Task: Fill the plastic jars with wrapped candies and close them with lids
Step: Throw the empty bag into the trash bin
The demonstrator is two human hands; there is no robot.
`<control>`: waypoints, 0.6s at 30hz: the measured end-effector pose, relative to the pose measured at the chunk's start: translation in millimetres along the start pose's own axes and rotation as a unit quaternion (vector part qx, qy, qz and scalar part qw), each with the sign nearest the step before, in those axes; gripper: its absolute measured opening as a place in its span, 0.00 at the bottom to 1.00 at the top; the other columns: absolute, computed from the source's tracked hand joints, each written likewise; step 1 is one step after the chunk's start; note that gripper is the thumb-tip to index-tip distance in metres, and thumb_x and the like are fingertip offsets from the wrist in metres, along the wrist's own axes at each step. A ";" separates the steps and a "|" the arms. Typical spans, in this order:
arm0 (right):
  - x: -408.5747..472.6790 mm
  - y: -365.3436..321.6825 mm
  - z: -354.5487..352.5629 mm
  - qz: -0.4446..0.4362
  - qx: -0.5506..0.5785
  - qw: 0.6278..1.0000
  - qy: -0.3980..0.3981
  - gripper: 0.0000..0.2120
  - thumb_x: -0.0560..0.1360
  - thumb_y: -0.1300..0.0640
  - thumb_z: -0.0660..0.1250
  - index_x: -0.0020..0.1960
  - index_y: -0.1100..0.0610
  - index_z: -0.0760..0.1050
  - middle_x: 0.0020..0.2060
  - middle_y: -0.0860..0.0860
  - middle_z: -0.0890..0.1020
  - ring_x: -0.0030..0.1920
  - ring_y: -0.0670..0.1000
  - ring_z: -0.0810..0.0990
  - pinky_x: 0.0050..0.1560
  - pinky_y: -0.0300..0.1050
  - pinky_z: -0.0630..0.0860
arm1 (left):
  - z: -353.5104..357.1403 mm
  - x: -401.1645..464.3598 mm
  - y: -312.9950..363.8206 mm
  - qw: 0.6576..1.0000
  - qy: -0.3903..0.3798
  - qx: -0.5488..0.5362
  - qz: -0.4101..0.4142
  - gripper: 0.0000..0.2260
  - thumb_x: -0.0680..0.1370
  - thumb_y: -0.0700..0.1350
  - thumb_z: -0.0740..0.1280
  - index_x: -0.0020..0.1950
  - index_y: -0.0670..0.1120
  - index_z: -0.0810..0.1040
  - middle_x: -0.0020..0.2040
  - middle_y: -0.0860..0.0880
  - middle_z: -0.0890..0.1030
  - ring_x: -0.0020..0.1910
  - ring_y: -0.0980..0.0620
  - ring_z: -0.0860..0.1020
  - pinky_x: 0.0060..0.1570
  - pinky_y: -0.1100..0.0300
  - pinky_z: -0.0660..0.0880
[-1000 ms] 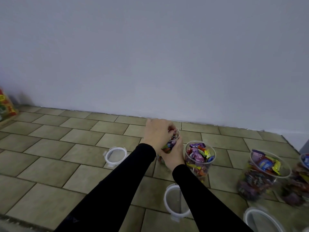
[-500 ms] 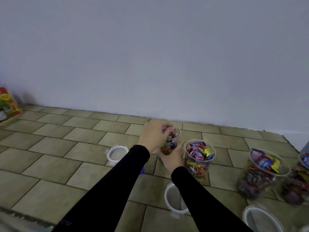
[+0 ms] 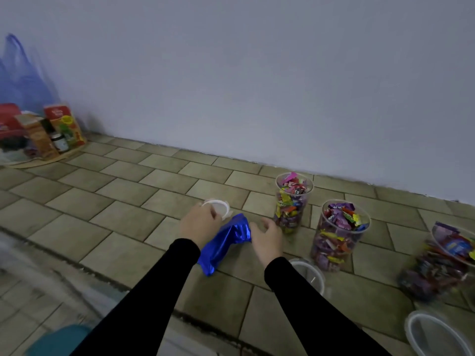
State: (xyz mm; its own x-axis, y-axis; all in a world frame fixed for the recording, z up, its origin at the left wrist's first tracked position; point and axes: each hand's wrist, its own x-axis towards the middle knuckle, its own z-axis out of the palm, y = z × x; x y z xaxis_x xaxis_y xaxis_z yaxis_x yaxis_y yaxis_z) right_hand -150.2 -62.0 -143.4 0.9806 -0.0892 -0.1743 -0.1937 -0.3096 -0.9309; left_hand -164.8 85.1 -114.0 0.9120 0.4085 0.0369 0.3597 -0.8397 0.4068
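Three clear plastic jars of wrapped candies stand open near the wall: a narrow jar [image 3: 294, 201], a wider jar [image 3: 341, 235] and a blurred jar [image 3: 442, 263] at the right edge. A white-rimmed lid [image 3: 223, 207] lies on the tiled floor to the left of the narrow jar. My left hand [image 3: 199, 223] is on the lid's near rim with fingers curled round it. A crumpled blue foil bag [image 3: 228, 240] lies between my hands. My right hand [image 3: 267, 240] hovers beside the bag with fingers spread, holding nothing, just left of the narrow jar.
Two more lids lie on the floor, one [image 3: 312, 274] behind my right wrist and one [image 3: 437, 335] at the bottom right. Boxes and a small dark jar [image 3: 51, 132] stand against the wall at the far left under a blue plastic bag [image 3: 15, 80]. A teal object [image 3: 59, 340] shows at the bottom left.
Both hands have left the narrow jar and moved left. My left hand now reaches the lid on the floor. The view has swung left, and the blue foil bag has come into view.
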 end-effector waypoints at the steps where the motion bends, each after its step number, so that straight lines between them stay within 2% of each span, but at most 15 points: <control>1: 1.6 -2.8 3.5 0.004 -0.019 1.000 -0.014 0.20 0.76 0.51 0.65 0.65 0.59 0.73 0.63 0.57 0.75 0.63 0.55 0.73 0.62 0.45 0.68 | 2.4 -2.5 -5.8 1.000 -0.010 0.006 -0.028 0.13 0.78 0.48 0.61 0.58 0.46 0.77 0.53 0.45 0.80 0.49 0.46 0.79 0.47 0.57 0.75; 3: 4.5 -8.3 10.4 0.017 -0.069 0.996 -0.060 0.22 0.77 0.45 0.62 0.59 0.62 0.76 0.57 0.58 0.79 0.59 0.56 0.76 0.54 0.43 0.69 | 6.1 -7.3 -15.1 0.996 -0.045 0.033 -0.073 0.16 0.79 0.49 0.59 0.64 0.46 0.75 0.57 0.45 0.80 0.55 0.45 0.79 0.51 0.56 0.74; 4: 5.4 -11.3 13.3 0.028 -0.093 0.992 -0.080 0.24 0.78 0.43 0.61 0.56 0.63 0.77 0.53 0.58 0.79 0.57 0.57 0.77 0.50 0.42 0.68 | 7.7 -10.2 -16.6 0.992 -0.081 0.050 -0.081 0.16 0.81 0.48 0.56 0.65 0.45 0.75 0.60 0.44 0.79 0.58 0.45 0.78 0.56 0.55 0.74; 6: 8.6 -14.0 20.2 0.035 -0.127 0.985 -0.108 0.24 0.78 0.42 0.59 0.52 0.64 0.78 0.48 0.58 0.79 0.56 0.58 0.78 0.48 0.42 0.67 | 12.9 -13.2 -19.2 0.989 -0.125 0.035 -0.075 0.17 0.82 0.46 0.53 0.64 0.45 0.76 0.64 0.44 0.77 0.62 0.43 0.76 0.61 0.53 0.72; 8: 12.4 -17.2 26.7 0.037 -0.144 0.981 -0.121 0.22 0.79 0.45 0.59 0.51 0.64 0.79 0.50 0.61 0.80 0.58 0.59 0.77 0.51 0.44 0.69 | 16.1 -11.2 -24.1 0.984 -0.151 0.024 -0.091 0.18 0.82 0.49 0.52 0.62 0.46 0.77 0.63 0.44 0.78 0.60 0.44 0.76 0.61 0.53 0.72; 10: 16.9 -19.5 29.7 0.051 -0.102 0.986 -0.125 0.18 0.79 0.52 0.60 0.54 0.66 0.79 0.53 0.61 0.81 0.58 0.60 0.78 0.51 0.43 0.71 | 16.1 -10.2 -30.8 0.983 -0.158 0.023 -0.092 0.21 0.82 0.55 0.52 0.58 0.45 0.79 0.59 0.45 0.80 0.57 0.45 0.77 0.56 0.56 0.72; 13: 17.5 -22.5 30.4 0.081 -0.044 0.989 -0.118 0.13 0.78 0.59 0.61 0.55 0.66 0.79 0.50 0.57 0.80 0.49 0.54 0.77 0.37 0.30 0.71 | 13.0 -10.1 -37.9 0.980 -0.162 -0.013 -0.116 0.24 0.80 0.61 0.56 0.56 0.43 0.80 0.56 0.44 0.81 0.55 0.46 0.78 0.54 0.57 0.72; 14: 15.1 -24.1 31.1 0.095 -0.037 0.989 -0.104 0.12 0.78 0.59 0.61 0.53 0.65 0.79 0.48 0.57 0.79 0.47 0.53 0.75 0.36 0.31 0.70 | 12.0 -10.5 -41.1 0.979 -0.165 -0.034 -0.119 0.24 0.79 0.61 0.57 0.57 0.43 0.80 0.56 0.45 0.81 0.55 0.46 0.79 0.55 0.56 0.73; 16: 15.1 -24.3 34.5 0.112 -0.005 0.990 -0.082 0.11 0.77 0.58 0.61 0.42 0.62 0.78 0.48 0.58 0.79 0.47 0.55 0.76 0.45 0.41 0.71 | 11.6 -10.2 -46.0 0.972 -0.182 -0.078 -0.124 0.24 0.79 0.61 0.59 0.57 0.43 0.80 0.55 0.45 0.81 0.55 0.46 0.79 0.56 0.55 0.74; 18: 10.4 -28.5 38.5 0.108 0.017 0.992 -0.057 0.13 0.77 0.57 0.60 0.35 0.58 0.74 0.45 0.58 0.79 0.49 0.58 0.78 0.49 0.50 0.73 | 11.2 -6.3 -50.2 0.963 -0.176 -0.153 -0.136 0.24 0.78 0.61 0.61 0.58 0.41 0.79 0.55 0.44 0.81 0.54 0.45 0.79 0.54 0.54 0.74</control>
State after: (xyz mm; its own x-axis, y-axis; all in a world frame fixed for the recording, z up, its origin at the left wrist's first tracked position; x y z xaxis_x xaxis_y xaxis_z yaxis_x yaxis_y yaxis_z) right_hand -133.4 -17.7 -131.1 0.9138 -0.0411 -0.4040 -0.4001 -0.2620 -0.8782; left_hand -186.3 120.7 -144.8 0.8225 0.4052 -0.3991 0.5681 -0.5520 0.6104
